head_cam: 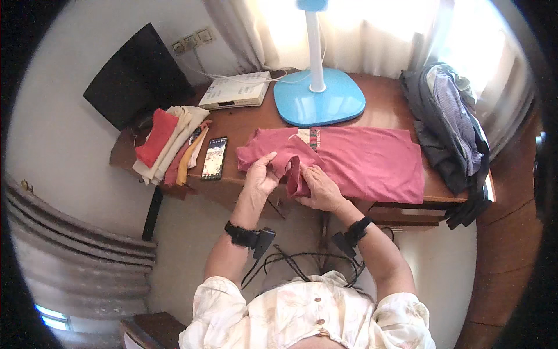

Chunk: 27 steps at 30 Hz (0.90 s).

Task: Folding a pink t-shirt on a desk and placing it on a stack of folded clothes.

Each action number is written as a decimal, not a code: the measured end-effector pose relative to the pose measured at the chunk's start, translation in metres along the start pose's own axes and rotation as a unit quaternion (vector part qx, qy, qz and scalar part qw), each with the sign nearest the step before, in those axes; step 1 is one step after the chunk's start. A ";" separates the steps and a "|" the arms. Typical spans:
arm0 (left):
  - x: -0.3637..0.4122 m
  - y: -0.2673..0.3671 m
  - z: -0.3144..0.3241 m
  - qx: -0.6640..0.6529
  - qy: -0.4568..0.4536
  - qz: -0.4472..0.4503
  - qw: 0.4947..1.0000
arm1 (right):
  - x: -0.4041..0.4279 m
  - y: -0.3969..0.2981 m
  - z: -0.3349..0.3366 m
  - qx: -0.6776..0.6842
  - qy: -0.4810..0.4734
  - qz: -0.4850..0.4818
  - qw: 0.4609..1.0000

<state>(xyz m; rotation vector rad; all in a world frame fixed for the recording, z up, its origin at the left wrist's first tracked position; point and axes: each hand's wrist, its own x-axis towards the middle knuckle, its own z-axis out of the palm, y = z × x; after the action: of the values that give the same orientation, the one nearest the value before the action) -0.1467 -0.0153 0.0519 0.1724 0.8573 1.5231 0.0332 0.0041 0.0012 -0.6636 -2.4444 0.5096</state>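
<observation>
A pinkish-red T-shirt [370, 161] with a printed patch lies folded lengthwise along the front of the wooden desk. Near its left end, part of the cloth is lifted at the desk's front edge. My left hand [262, 174] pinches this raised cloth between thumb and fingers. Close beside it, my right hand [320, 187] grips the same part, where an opening edged with a band shows. Some fingertips of both hands are hidden by the fabric.
Folded clothes [174, 139] are stacked at the left, beside a lit smartphone [214, 159]. Behind stand a white set-top box [235, 90], a dark monitor [139, 76] and a blue stand base [319, 102]. Dark garments [453, 126] are heaped at the right. Black cables [301, 255] hang between my forearms.
</observation>
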 end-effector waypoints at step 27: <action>0.027 -0.074 0.003 0.832 -0.129 0.427 0.329 | 0.015 -0.022 0.005 0.083 0.417 0.080 0.902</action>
<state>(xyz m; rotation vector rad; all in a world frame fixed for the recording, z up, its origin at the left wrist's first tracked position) -0.0901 0.0030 -0.0002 2.6755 1.8823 0.5677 0.0114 -0.0063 0.0138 -0.8040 -1.5330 0.3781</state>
